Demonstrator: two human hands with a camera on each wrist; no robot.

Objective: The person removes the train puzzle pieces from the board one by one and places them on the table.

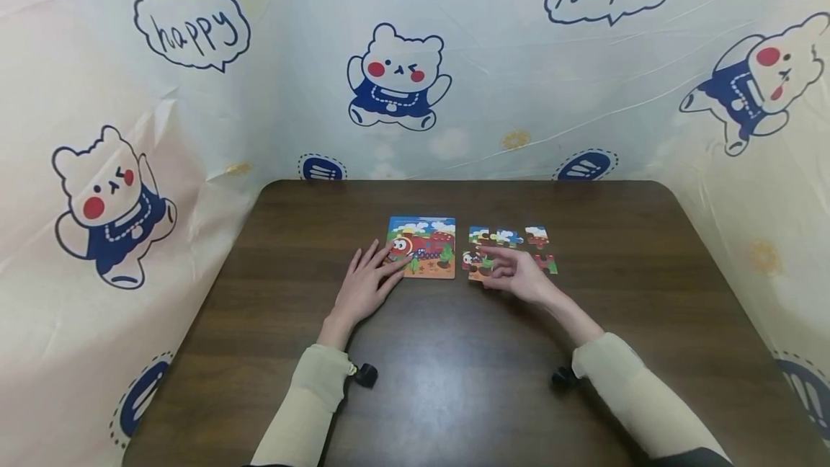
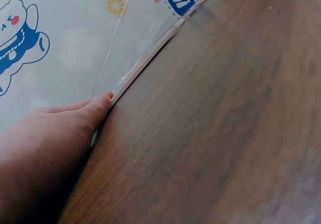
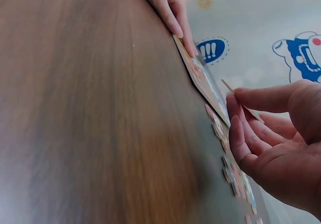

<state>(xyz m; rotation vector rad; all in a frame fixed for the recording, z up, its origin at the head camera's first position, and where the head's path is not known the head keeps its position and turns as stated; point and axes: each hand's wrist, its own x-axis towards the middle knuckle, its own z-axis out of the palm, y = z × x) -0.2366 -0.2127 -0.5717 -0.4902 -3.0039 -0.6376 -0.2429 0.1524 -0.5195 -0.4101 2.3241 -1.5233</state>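
A square picture board with a red train on it lies on the table. My left hand rests on its left side, fingers spread and fairly straight. To the right of the board my right hand is over a group of puzzle pieces. Thumb and fingers pinch a thin flat puzzle piece, seen edge-on in the right wrist view and raised off the table. Around that hand lie a blue-sky piece, a red-and-white piece and a red-and-green piece. The hand hides part of the group.
The brown wooden table stretches forward from the person to a curtain printed with bears and the word happy. Rounded corners end the table at the back. A small black device hangs at the left wrist, another at the right.
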